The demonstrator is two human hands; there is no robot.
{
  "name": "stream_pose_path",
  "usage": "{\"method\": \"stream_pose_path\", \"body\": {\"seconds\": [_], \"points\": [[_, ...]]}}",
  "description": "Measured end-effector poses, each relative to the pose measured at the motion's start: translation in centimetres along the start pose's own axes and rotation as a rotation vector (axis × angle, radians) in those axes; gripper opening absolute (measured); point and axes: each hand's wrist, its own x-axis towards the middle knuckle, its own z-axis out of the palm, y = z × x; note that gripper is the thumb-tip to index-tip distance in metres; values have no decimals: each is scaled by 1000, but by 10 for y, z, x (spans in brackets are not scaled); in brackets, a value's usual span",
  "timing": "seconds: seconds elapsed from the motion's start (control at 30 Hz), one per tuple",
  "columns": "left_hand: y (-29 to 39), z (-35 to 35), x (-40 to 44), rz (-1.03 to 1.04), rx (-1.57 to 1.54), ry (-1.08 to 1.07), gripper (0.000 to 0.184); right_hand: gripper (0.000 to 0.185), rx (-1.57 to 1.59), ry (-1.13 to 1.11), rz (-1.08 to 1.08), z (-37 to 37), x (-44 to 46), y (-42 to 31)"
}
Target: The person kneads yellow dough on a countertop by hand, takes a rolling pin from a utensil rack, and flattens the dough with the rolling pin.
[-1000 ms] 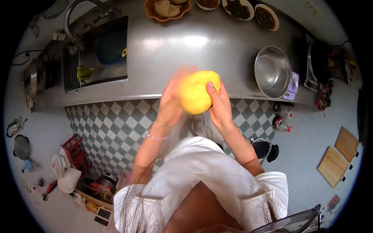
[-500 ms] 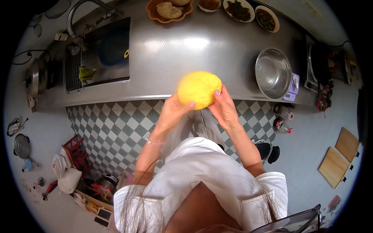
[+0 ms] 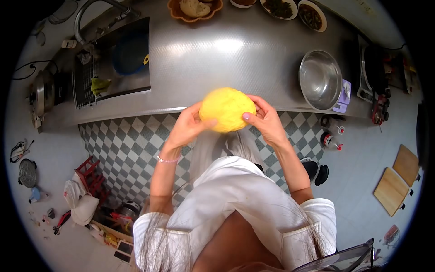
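A round yellow lump of dough [image 3: 226, 109] is held up in front of my body, near the front edge of the steel counter [image 3: 204, 68]. My left hand [image 3: 188, 124] grips its left side, the thumb across the near face and slightly blurred. On the opposite side, my right hand [image 3: 265, 120] has its thumb pressed on the near face and its fingers behind. The far fingers of both hands are partly hidden by the dough. Its surface looks a little creased.
A metal bowl [image 3: 319, 79] stands at the counter's right, beside a purple kitchen scale [image 3: 344, 97]. The sink [image 3: 102, 68] with a faucet [image 3: 79, 27] lies at the left. Along the back are a scalloped basket [image 3: 183, 17] and several dishes of food [image 3: 312, 17].
Both hands have moved slightly left and closer to my body with the dough. It looks wider and tilted differently, and my hands sit further apart on its sides.
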Motion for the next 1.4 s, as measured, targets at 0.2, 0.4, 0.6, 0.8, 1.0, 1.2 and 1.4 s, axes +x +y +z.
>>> {"method": "stream_pose_path", "body": {"seconds": [0.2, 0.4, 0.6, 0.8, 1.0, 1.2, 1.4], "points": [[-40, -21, 21, -114, -170, 90, 58, 44, 97, 113, 176, -10, 23, 36], [-114, -42, 52, -361, -193, 164, 47, 36, 78, 281, 402, -52, 64, 128], [-113, -59, 95, -135, -7, 196, 50, 37, -400, 306, -29, -64, 110, 129], [-101, -58, 92, -111, 194, 423, 52, 43, -1032, 321, -364, -101, 138, 131], [-182, -97, 6, -135, 59, 688, 30, 59, -1455, 202, -529, -91, 126, 114], [-211, -73, -82, -210, 45, 861, 28, 72, -1631, 39, -708, -32, 170, 95], [-231, -40, -134, -173, -84, 1070, 28, 64, -1605, -43, -707, -57, 201, 134]]}}
